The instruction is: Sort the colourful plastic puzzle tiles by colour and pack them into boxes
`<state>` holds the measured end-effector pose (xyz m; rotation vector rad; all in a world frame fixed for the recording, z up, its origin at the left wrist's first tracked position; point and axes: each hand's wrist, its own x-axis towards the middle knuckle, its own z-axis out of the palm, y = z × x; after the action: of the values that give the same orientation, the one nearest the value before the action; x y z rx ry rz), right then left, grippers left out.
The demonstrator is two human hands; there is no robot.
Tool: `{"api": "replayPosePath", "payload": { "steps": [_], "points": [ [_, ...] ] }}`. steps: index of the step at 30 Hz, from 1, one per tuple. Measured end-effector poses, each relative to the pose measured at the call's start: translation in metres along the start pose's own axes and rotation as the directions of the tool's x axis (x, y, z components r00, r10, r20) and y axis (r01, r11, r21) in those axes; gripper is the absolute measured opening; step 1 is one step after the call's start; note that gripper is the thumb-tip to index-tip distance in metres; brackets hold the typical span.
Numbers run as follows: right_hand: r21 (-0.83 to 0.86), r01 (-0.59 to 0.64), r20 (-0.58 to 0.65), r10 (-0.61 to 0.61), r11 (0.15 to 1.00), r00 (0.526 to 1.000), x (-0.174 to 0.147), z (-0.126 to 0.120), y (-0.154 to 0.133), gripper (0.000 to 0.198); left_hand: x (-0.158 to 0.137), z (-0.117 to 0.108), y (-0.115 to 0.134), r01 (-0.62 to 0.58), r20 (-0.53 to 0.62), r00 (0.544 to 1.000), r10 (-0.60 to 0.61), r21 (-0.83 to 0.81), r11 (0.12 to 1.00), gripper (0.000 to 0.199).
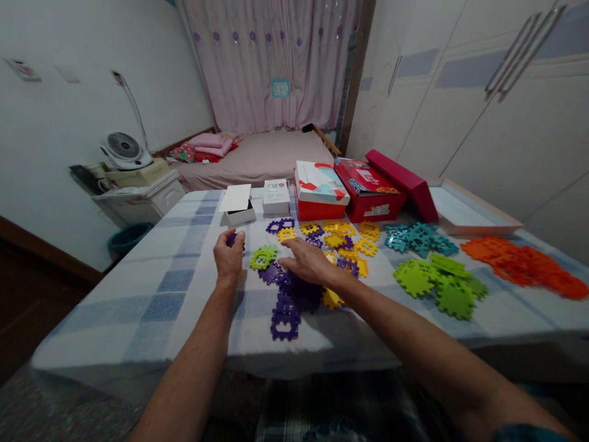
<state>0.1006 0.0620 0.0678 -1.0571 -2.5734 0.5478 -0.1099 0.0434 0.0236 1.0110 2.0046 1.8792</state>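
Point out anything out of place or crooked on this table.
Some bright green plastic lies by purple pieces, apart from the green pile on the right, breaking the colour grouping. Farther back, a dark red lid or box leans tilted against the red box rather than lying flat.

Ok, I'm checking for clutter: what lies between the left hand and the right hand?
In the head view, light-green toothed plastic lies between the left hand and the right hand, with purple plastic beside it.
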Motion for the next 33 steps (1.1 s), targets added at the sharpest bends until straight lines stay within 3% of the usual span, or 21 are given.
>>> {"api": "replayPosePath", "payload": {
  "steps": [5, 10, 16, 20, 25, 29, 31, 33],
  "points": [
    [-0.132, -0.025, 0.067, 0.034, 0.991, 0.997, 0.051, 0.030, -0.021, 0.053, -0.002, -0.002, 0.006, 0.028, -0.005, 1.000, -0.028, 0.018, 0.999, 0.044],
    [-0.210, -0.087, 0.087, 0.107, 0.974, 0.990, 0.065, 0.036, -0.030, 0.054, -0.005, -0.004, 0.013, 0.024, 0.004, 1.000, -0.024, 0.045, 0.999, 0.046],
    [0.013, -0.130, -0.031, 0.130, 0.991, 0.991, 0.058, 0.038, -0.029, 0.025, -0.004, -0.004, 0.010, 0.002, -0.003, 1.000, -0.002, 0.081, 0.997, 0.046],
    [0.208, -0.158, -0.103, 0.182, 0.965, 0.978, 0.048, 0.020, -0.020, 0.017, -0.006, -0.003, 0.012, -0.008, 0.024, 1.000, 0.006, 0.120, 0.993, 0.047],
    [0.423, -0.121, -0.259, 0.247, 0.898, 0.934, 0.011, -0.027, 0.011, 0.018, -0.011, -0.004, 0.018, 0.001, 0.088, 0.996, -0.017, 0.181, 0.983, 0.042],
    [0.484, -0.080, -0.378, 0.291, 0.872, 0.879, -0.051, -0.065, 0.053, 0.021, -0.014, -0.004, 0.019, -0.007, 0.113, 0.993, -0.021, 0.242, 0.970, 0.036],
    [0.444, -0.133, -0.435, 0.343, 0.886, 0.833, -0.088, -0.083, 0.079, 0.024, -0.015, -0.003, 0.017, -0.011, 0.112, 0.994, -0.020, 0.270, 0.963, 0.035],
    [0.358, -0.261, -0.490, 0.418, 0.896, 0.765, -0.123, -0.099, 0.105, 0.025, -0.015, -0.001, 0.014, -0.024, 0.133, 0.991, -0.014, 0.278, 0.960, 0.037]
  ]
}}
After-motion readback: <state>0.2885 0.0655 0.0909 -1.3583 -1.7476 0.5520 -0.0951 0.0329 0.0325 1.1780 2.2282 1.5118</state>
